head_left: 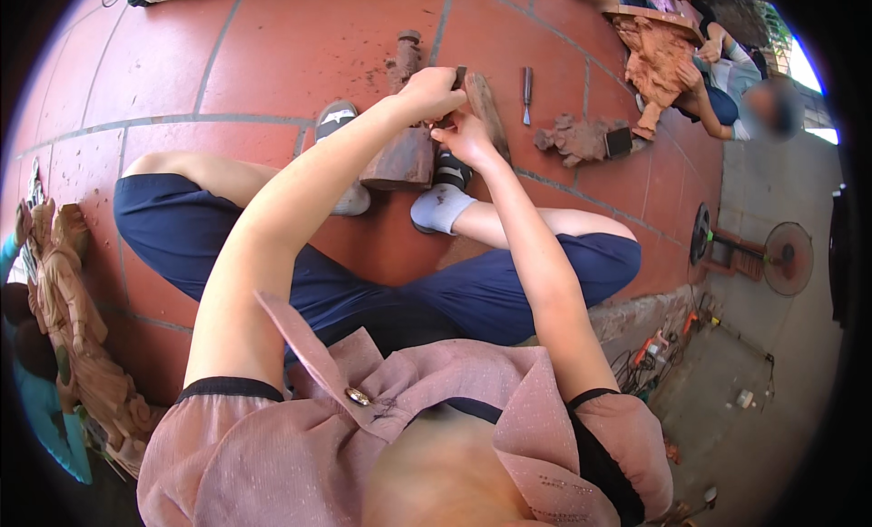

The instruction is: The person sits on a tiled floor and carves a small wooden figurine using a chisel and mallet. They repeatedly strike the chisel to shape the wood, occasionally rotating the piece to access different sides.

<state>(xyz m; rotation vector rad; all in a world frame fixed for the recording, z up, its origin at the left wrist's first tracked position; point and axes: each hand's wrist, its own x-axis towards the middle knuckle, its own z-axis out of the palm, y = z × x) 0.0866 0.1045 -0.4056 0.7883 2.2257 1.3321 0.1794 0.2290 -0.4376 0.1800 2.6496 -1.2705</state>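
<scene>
My left hand [431, 94] is closed in front of me, above a dark reddish-brown wooden block [400, 156] that stands between my feet. A short dark end of something shows just past its fingers. My right hand [466, 139] is close beside it, fingers bent and pinched together near the block's upper edge. What the two hands grip is mostly hidden. Behind my left hand a knobbed wooden piece [406, 59] sticks out, and I cannot tell whether it joins the block. A long wooden piece [488, 114] lies just right of my hands.
A chisel [526, 98] lies on the red tiles. Farther right rests a carved wooden piece [574, 138] beside a dark flat rectangle [618, 144]. Another person [718, 82] handles a large carving [656, 59]. Carved figures [73, 300] stand left; a fan [787, 258] stands right.
</scene>
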